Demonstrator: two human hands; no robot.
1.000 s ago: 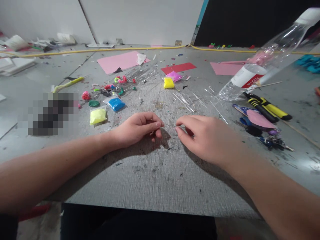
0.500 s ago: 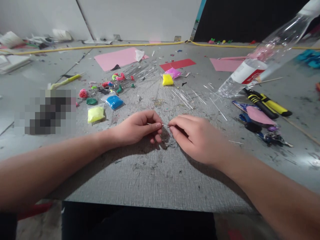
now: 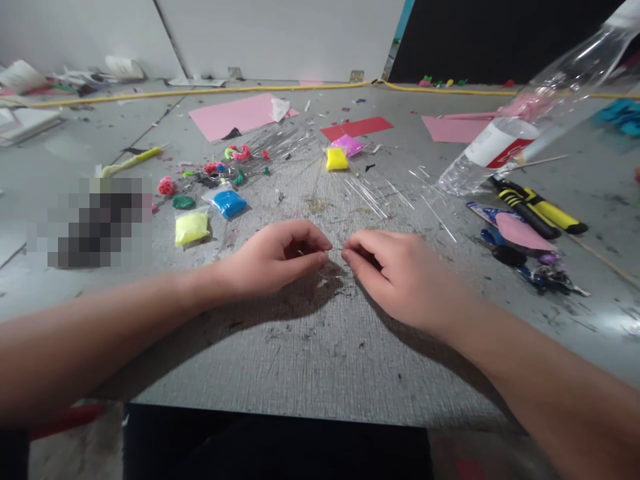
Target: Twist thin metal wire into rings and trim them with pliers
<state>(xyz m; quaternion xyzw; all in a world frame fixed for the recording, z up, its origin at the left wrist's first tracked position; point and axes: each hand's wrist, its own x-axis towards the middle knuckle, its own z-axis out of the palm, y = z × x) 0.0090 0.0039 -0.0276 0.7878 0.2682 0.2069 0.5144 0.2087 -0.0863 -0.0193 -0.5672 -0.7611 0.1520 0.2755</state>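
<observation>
A thin metal wire (image 3: 337,249) spans the small gap between my two hands, above the table's near middle. My right hand (image 3: 400,273) pinches one end between thumb and forefinger. On the other side, my left hand (image 3: 280,257) has its thumb and forefinger tips closed around the wire, the other fingers curled behind. Below the fingertips a fine curved piece of wire (image 3: 331,276) shows faintly; whether it joins the pinched piece I cannot tell. Several loose straight wires (image 3: 367,197) lie beyond my hands.
Blue (image 3: 229,203), pale yellow (image 3: 192,228) and bright yellow clay packets (image 3: 337,159) lie ahead. To the right are yellow-black pliers (image 3: 533,207) and a tilted plastic bottle (image 3: 500,150). Pink paper (image 3: 233,117) and a yellow cord (image 3: 300,88) lie farther back.
My left thumb and forefinger have shifted slightly right and changed their grip on the wire. The curved wire below shows more. My right hand has hardly moved.
</observation>
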